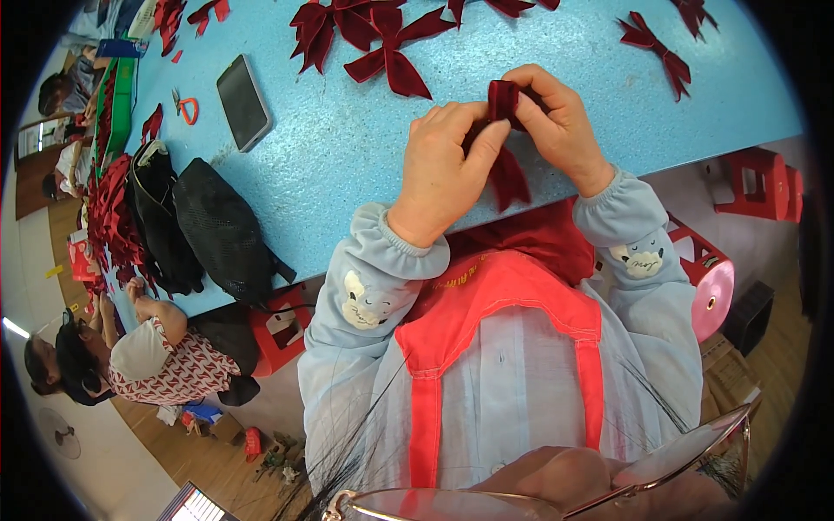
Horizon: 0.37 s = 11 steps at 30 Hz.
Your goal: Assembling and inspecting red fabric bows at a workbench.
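Between my two hands is a dark red velvet ribbon (504, 100), folded into a loop at the top with a notched tail hanging below. My left hand (447, 161) pinches it from the left with thumb and fingers. From the right, my right hand (560, 126) grips the loop between thumb and forefinger. Part of the ribbon is hidden behind my fingers. Beyond my hands lies a finished-looking velvet bow (398, 52) on the blue table (330, 139), beside several more bows. Another bow (658, 54) lies at the far right.
A phone (244, 102) and small orange-handled scissors (186, 108) lie to the left. Nearer stand two black bags (221, 230). A heap of red ribbons (115, 213) and a green tray (120, 108) line the left side, where other people sit. Red stools (754, 187) stand at right.
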### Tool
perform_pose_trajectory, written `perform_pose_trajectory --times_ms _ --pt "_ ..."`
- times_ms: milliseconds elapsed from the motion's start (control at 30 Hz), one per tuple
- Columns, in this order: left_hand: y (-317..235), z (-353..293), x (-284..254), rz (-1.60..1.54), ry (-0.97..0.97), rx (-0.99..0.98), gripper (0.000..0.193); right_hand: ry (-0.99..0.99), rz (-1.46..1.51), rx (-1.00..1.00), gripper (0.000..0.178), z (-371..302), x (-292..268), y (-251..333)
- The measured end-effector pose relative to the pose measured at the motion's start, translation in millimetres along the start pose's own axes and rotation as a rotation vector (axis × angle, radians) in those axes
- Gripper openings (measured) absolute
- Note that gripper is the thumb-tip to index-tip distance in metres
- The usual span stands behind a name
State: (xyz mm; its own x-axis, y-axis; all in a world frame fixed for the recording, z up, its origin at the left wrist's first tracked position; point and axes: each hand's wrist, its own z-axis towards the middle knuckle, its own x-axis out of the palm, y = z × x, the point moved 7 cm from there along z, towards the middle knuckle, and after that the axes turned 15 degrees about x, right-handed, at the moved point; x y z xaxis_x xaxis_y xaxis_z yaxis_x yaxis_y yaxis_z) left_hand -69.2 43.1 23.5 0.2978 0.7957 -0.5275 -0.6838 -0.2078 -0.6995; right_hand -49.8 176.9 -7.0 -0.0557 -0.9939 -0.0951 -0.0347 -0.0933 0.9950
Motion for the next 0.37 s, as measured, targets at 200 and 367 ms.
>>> perform_pose_trajectory --times_ms 200,367 --pt "-11.7 0.7 -4.9 0.021 0.042 0.113 0.019 0.117 0.177 -0.108 0.013 -2.7 -0.6 6.1" --pt "-13.7 -5.1 -11.9 0.130 0.015 0.164 0.020 0.203 0.023 -0.405 0.022 -3.5 -8.8 14.6"
